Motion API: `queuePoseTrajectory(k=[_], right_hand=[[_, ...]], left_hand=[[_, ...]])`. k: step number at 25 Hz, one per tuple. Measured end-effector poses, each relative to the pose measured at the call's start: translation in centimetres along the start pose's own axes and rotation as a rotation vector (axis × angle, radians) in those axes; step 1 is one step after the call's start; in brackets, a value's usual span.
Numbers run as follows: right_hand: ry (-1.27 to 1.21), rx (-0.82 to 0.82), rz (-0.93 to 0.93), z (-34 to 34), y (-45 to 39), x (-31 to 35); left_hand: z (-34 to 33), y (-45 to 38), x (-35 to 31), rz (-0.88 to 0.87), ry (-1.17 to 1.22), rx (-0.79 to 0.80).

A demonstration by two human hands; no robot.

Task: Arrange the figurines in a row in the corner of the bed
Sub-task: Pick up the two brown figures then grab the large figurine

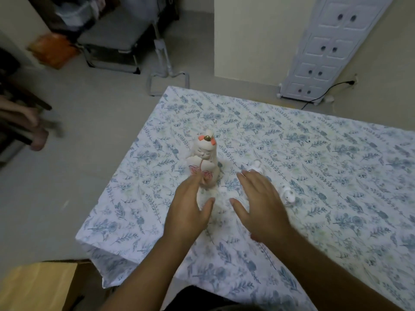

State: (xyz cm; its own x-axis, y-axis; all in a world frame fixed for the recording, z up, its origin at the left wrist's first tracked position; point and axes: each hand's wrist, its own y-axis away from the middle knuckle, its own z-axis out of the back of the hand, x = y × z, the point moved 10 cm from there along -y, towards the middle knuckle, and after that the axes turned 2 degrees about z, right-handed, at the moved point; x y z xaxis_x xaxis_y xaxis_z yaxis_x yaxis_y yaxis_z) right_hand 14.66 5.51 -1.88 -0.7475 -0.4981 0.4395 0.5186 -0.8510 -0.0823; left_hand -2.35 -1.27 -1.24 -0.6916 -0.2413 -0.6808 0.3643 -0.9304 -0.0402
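Observation:
A tall white doll figurine (204,160) with orange hair ornaments and pink flowers stands upright near the left edge of the bed (314,176). My left hand (190,209) is open, its fingertips touching the doll's base. My right hand (262,205) hovers open, palm down, just right of it. A small white figurine (256,166) peeks out beyond my right fingertips. Another small white spotted animal figurine (287,195) lies to the right of that hand. Neither hand holds anything.
The bed has a white sheet with blue leaf print; its near-left corner (89,241) hangs over the floor. A cardboard box (38,286) sits at the bottom left. A white panel (332,48) leans on the far wall, and a grey folding frame (116,41) stands behind.

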Motion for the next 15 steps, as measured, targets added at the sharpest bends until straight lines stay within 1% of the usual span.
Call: queuePoseTrajectory(k=[2, 3, 5, 7, 9, 11, 13, 15], right_hand=[[-0.028, 0.024, 0.005, -0.8, -3.0, 2.1], [-0.056, 0.043, -0.022, -1.7, -4.6, 2.5], [-0.152, 0.103, -0.134, -3.3, -7.3, 2.6], [-0.384, 0.134, -0.239, -5.2, -8.9, 2.2], [-0.579, 0.154, -0.294, -7.0, -9.5, 2.3], [-0.667, 0.107, -0.330, -7.5, -9.5, 2.3], [-0.782, 0.054, -0.359, -7.5, -9.1, 2.5], [-0.839, 0.034, -0.374, -6.5, -8.8, 3.4]], left_hand=[[2.2, -2.4, 0.5, 0.015, 0.030, -0.029], [2.7, -3.8, 1.0, 0.035, 0.065, -0.014], [2.2, -6.4, 2.2, 0.083, 0.103, 0.058], [1.3, -8.6, 3.7, 0.139, 0.104, 0.138], [0.1, -9.6, 4.9, 0.137, 0.196, 0.219], [-0.2, -9.3, 4.8, 0.093, 0.299, 0.268], [0.0, -8.8, 5.0, 0.091, 0.395, 0.256], [0.6, -8.5, 5.0, 0.090, 0.445, 0.228]])
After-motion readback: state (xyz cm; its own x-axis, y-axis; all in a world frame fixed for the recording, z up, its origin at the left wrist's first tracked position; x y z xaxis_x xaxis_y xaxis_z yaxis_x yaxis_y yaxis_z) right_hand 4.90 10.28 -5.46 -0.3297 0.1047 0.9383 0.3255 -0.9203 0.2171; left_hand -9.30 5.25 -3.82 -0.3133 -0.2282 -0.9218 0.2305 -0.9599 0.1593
